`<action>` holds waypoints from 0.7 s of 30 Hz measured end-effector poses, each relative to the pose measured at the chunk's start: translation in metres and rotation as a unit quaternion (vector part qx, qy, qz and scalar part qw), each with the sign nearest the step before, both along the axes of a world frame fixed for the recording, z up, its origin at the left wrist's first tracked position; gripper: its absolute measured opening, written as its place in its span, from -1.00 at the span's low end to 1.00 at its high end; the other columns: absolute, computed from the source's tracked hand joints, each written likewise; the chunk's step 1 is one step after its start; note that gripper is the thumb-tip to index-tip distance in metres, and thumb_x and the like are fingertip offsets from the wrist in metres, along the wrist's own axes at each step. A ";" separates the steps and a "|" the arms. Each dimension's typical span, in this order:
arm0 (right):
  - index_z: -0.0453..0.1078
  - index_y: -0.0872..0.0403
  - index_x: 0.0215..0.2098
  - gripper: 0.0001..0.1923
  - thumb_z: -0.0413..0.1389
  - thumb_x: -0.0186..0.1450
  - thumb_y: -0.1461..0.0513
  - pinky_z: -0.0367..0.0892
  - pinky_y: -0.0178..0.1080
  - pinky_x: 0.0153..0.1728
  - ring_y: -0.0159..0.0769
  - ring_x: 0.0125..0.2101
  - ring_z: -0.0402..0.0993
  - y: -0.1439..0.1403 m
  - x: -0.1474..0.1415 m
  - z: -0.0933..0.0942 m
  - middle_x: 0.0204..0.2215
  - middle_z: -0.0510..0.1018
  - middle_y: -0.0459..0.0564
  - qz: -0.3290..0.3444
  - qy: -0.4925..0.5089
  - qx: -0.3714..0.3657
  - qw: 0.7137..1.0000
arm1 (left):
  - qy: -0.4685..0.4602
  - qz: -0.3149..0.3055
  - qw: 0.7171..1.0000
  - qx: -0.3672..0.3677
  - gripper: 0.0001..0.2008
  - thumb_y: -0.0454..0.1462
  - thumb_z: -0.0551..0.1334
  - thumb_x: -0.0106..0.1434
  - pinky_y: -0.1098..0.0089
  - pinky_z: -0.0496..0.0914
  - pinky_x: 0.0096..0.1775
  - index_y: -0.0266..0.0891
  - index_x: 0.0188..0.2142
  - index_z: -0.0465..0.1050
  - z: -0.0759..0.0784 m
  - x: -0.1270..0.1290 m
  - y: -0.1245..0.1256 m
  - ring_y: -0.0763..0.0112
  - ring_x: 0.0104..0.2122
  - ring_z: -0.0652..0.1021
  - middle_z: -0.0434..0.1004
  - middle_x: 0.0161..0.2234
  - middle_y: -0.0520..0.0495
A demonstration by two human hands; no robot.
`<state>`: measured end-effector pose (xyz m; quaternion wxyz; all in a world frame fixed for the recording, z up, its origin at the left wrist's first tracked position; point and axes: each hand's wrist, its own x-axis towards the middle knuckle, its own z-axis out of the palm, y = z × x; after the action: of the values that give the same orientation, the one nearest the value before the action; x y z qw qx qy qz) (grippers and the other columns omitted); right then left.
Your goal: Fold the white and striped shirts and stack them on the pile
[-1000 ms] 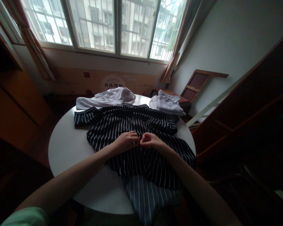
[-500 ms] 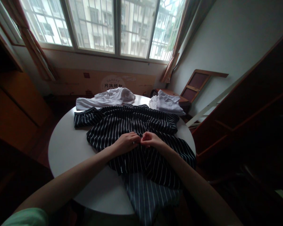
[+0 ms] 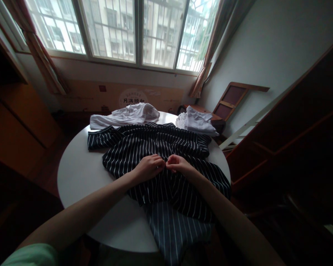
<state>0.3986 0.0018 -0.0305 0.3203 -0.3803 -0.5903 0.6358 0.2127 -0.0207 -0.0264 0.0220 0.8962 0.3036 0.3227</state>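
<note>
A black shirt with white stripes [image 3: 138, 147] lies spread over the round white table [image 3: 80, 184], its collar toward the window and its lower part hanging past the near edge. Over the middle of the shirt, my left hand [image 3: 150, 166] and my right hand [image 3: 178, 164] meet almost fingertip to fingertip. Both are closed in a pinch on the shirt's front. Whether a button lies between the fingers is hidden by the fingers themselves. One sleeve stretches to the left; the lower cloth shows its paler inner side.
A crumpled white garment [image 3: 127, 115] lies at the table's far left, and a folded white garment [image 3: 197, 122] at its far right. Behind the table stand a wooden chair [image 3: 230, 98] and a long printed box [image 3: 97, 94] beneath the window.
Nearly everything stays the same. Both hands hold their pinch at the same place on the shirt, and the view shifts very slightly.
</note>
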 end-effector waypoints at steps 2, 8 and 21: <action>0.26 0.12 -0.48 -0.72 0.24 -0.11 0.24 0.06 -0.41 -0.66 -0.56 -0.67 0.23 -0.001 -0.001 0.001 -0.58 0.41 -0.19 0.002 -0.005 -0.001 1.000 | -0.001 0.002 1.000 0.000 -0.91 -0.35 0.10 0.17 0.44 0.36 -0.33 -0.26 -0.43 0.36 -0.001 0.000 0.000 0.48 -0.40 0.44 0.44 -0.44 0.00; 0.26 0.11 -0.47 -0.75 0.21 -0.07 0.20 0.05 -0.41 -0.65 -0.53 -0.68 0.22 0.001 -0.003 -0.002 -0.68 0.35 -0.22 -0.005 -0.015 -0.006 1.000 | -0.004 0.001 1.000 0.008 -0.95 -0.37 0.14 0.09 0.44 0.36 -0.34 -0.26 -0.44 0.36 -0.003 0.001 0.000 0.47 -0.40 0.44 0.45 -0.44 0.01; 0.28 0.12 -0.47 -0.72 0.23 -0.10 0.20 0.04 -0.40 -0.65 -0.55 -0.68 0.19 0.000 -0.002 0.000 -0.64 0.36 -0.21 -0.001 -0.013 -0.009 1.000 | -0.001 -0.013 1.000 0.002 -0.95 -0.38 0.13 0.09 0.44 0.37 -0.33 -0.26 -0.44 0.35 -0.004 0.001 0.001 0.48 -0.39 0.43 0.44 -0.44 0.00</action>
<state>0.3969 0.0017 -0.0310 0.3098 -0.3923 -0.5882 0.6357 0.2136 -0.0196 -0.0302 0.0242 0.8997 0.2914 0.3241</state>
